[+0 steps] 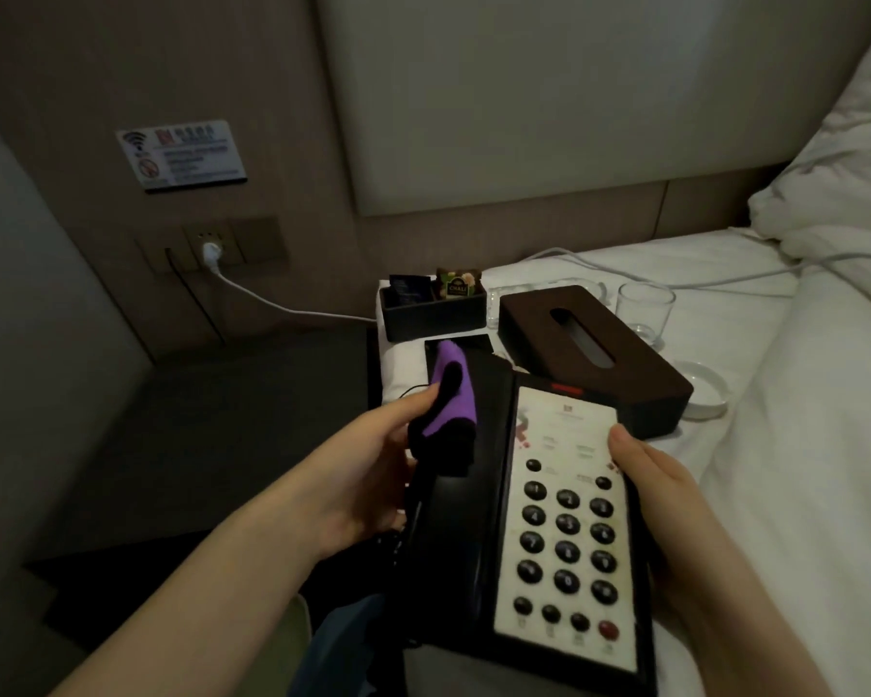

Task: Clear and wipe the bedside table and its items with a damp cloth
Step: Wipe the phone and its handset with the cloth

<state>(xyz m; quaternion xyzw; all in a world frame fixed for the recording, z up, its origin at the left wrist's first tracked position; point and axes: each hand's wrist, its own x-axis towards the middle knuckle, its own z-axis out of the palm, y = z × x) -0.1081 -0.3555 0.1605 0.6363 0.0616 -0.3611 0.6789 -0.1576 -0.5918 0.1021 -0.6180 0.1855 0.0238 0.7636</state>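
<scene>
My right hand [659,500] grips the telephone [549,520] by its three o'clock edge, thumb on the keypad face. My left hand [368,470] pinches the purple cloth [451,389] against the handset at ten o'clock. On the bed [800,445] at twelve lie the tissue box [589,344], a glass [644,309] and sachet holder [433,309].

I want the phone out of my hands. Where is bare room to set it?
The dark bedside table top, left of the telephone, shows bare. The bed edge is crowded: tissue box, tray, glass. Bare sheet lies right of the box.
</scene>
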